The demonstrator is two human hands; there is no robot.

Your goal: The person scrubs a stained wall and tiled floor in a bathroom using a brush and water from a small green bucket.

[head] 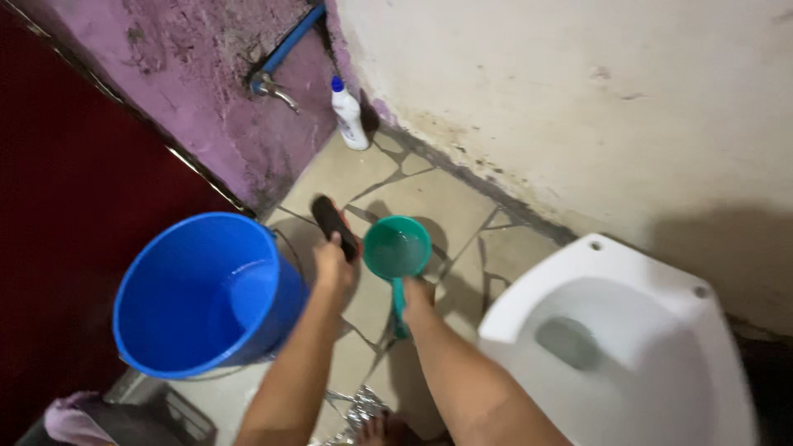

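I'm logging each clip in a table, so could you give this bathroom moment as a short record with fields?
setting: tiled bathroom corner, seen from above
left hand: grips a dark brush
right hand: holds a green dipper by its handle, water inside
blue bucket: beside the left arm, partly filled with water
toilet bowl: white, no seat, right of the arms
tap: on the purple wall
white bottle: blue cap, stands in the corner

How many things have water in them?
3: the blue bucket on the floor by the left hand, the green dipper held by the right hand, and the white toilet bowl at right. The white bottle is opaque, so its contents stay hidden.
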